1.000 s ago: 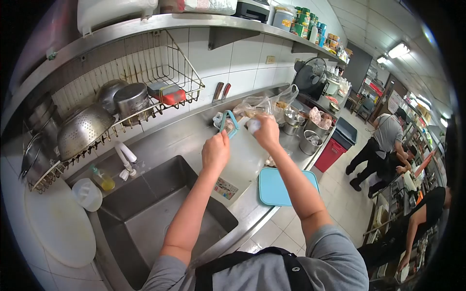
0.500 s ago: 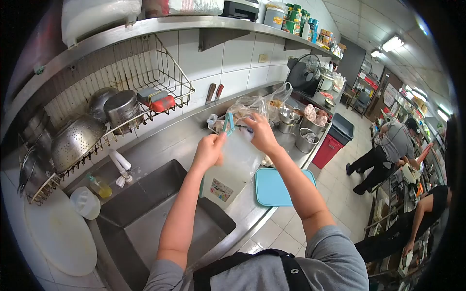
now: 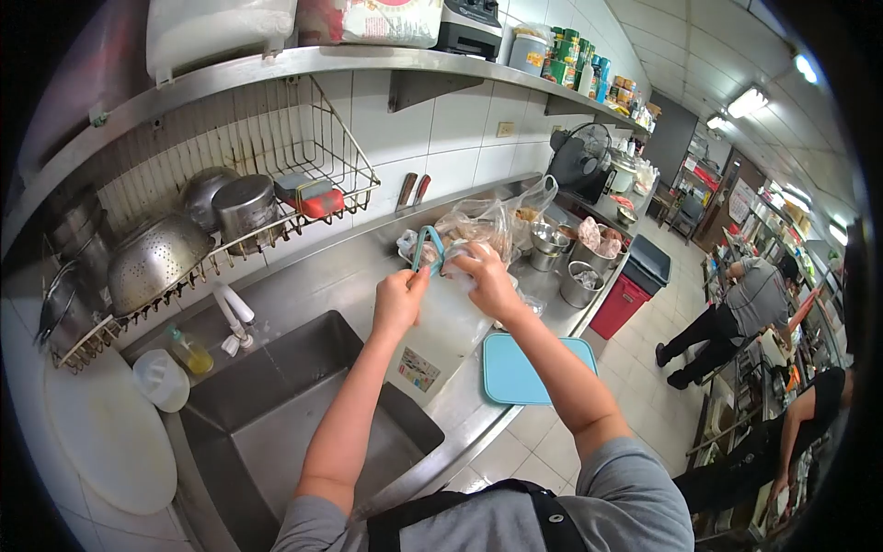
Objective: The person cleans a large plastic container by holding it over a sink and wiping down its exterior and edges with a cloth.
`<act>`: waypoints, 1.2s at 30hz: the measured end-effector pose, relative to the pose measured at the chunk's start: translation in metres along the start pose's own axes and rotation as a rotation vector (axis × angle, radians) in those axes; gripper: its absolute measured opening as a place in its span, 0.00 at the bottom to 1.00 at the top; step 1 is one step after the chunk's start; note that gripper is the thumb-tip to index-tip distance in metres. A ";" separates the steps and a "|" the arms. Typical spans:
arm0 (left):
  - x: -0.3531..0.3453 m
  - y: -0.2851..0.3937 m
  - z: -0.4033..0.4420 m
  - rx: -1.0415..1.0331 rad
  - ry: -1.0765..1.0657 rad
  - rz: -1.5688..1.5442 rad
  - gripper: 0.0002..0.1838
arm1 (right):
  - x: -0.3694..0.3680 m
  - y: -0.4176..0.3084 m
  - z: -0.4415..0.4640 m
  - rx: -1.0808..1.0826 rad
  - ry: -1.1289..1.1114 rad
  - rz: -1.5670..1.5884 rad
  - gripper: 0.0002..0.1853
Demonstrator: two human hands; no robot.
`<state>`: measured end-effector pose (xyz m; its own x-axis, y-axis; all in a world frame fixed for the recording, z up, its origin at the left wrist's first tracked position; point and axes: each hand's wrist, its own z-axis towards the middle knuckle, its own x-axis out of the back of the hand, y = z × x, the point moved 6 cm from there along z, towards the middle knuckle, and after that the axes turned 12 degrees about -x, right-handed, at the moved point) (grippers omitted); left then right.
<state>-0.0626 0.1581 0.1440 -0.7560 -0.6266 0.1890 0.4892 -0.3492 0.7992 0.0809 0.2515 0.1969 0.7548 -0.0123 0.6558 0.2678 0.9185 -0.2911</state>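
Observation:
My left hand (image 3: 398, 302) is closed on a teal loop-shaped strip (image 3: 429, 241), which stands up above the fingers. Pinched in my right hand (image 3: 489, 283), beside the strip, is a crumpled white wad (image 3: 457, 251); whether it is cloth or paper I cannot tell. Below both hands a translucent plastic container (image 3: 443, 345) with a printed label stands on the steel counter by the sink. A teal lid (image 3: 524, 370) lies flat to its right, partly behind my right forearm. Clear plastic bags (image 3: 478, 224) with food inside lie just beyond the hands.
The steel sink (image 3: 267, 405) is at left, below a wire rack (image 3: 345, 179) of pots and a colander. Metal pots (image 3: 581, 285) stand on the right of the counter. A red bin (image 3: 618, 305) is past its end. Two people work at the right.
The teal strip has opened from a narrow fold into a rounder loop. My right hand has moved slightly left and down, and the white wad now shows in its fingers.

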 end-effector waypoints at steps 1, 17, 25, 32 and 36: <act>-0.003 0.000 0.000 0.005 -0.015 0.009 0.23 | 0.000 0.005 0.002 -0.011 0.003 0.004 0.17; -0.003 0.001 -0.001 -0.122 0.047 0.177 0.25 | -0.010 -0.014 -0.008 -0.035 0.071 -0.197 0.23; -0.001 0.004 -0.001 -0.085 0.042 0.183 0.24 | -0.003 -0.035 -0.010 0.041 0.072 -0.274 0.24; -0.003 0.003 0.000 -0.071 0.006 0.168 0.25 | 0.000 -0.018 -0.002 0.005 0.030 -0.332 0.26; -0.005 -0.012 0.005 -0.051 0.009 0.154 0.25 | -0.002 -0.032 -0.009 0.101 -0.013 -0.344 0.27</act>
<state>-0.0669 0.1693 0.1360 -0.6666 -0.6817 0.3015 0.6206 -0.2835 0.7311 0.0762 0.2183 0.1981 0.6230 -0.3227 0.7126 0.4435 0.8961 0.0181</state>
